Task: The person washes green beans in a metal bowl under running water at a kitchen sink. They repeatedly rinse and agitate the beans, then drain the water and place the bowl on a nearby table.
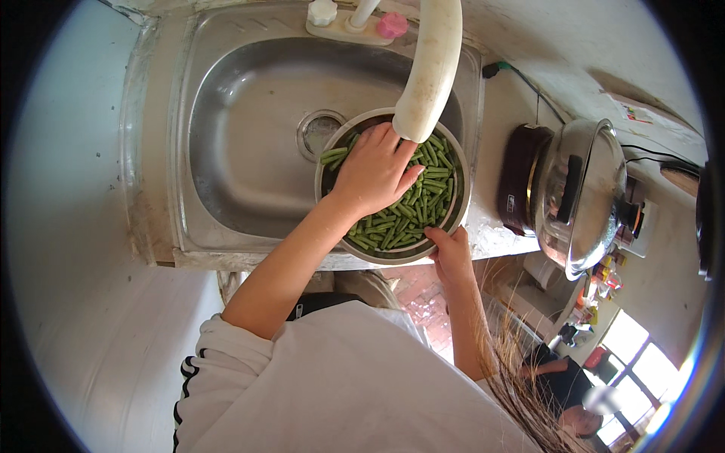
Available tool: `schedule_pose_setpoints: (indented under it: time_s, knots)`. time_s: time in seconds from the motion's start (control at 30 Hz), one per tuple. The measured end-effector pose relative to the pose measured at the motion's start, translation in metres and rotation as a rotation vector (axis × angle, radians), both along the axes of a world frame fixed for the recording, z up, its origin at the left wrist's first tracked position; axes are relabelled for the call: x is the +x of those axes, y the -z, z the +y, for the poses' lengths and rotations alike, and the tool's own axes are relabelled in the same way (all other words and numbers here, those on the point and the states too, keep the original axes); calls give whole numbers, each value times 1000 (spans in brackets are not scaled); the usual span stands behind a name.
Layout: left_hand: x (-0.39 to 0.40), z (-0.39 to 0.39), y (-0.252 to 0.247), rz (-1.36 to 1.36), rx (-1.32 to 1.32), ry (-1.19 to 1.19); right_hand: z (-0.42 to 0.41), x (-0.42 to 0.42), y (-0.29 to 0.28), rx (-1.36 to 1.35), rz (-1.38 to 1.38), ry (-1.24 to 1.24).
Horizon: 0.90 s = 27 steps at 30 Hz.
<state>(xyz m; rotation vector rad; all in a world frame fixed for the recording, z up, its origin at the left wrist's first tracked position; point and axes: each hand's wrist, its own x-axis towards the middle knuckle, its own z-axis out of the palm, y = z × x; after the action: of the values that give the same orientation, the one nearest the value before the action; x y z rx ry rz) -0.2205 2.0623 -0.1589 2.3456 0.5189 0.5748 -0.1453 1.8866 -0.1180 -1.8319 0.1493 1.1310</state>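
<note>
A round stainless steel bowl [371, 256] full of cut green beans [433, 184] is over the right part of the sink and its front rim. My right hand [451, 252] grips the bowl's near right rim, thumb on the inner side and fingers underneath. Palm down, my left hand [376, 170] lies on the beans with its thumb spread. Its fingertips reach under the mouth of the white faucet spout [427, 73] and are partly hidden. A few bean pieces jut over the bowl's left rim. Whether the bowl rests on the sink edge cannot be seen.
The steel sink basin [249, 158] has a drain [322, 133] left of the bowl. White [322, 11] and pink [392, 25] tap knobs stand behind. On the right counter is an electric cooker [524, 178] with a steel lidded pot [583, 192]. Another person [558, 379] is at lower right.
</note>
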Motion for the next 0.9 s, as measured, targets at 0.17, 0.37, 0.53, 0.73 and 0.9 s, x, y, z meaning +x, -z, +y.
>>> schedule_pose_setpoints:
  time_s: [0.17,0.37,0.53,0.73,0.9]
  knots:
    - [-5,3,-12,-20,92,7,0,3,10,44,53,32]
    - [-9,-6,-28,-148,-76,7,-4,-3,8,114,96,122]
    - [-5,-19,-38,-418,-149,-35,-26,7,8,39,83,128]
    - [-22,-1,-35,-408,-155,-154,-41,12,4,71,59,234]
    - [-62,66,75,101,-298,-559,-51,14,2,98,54,246]
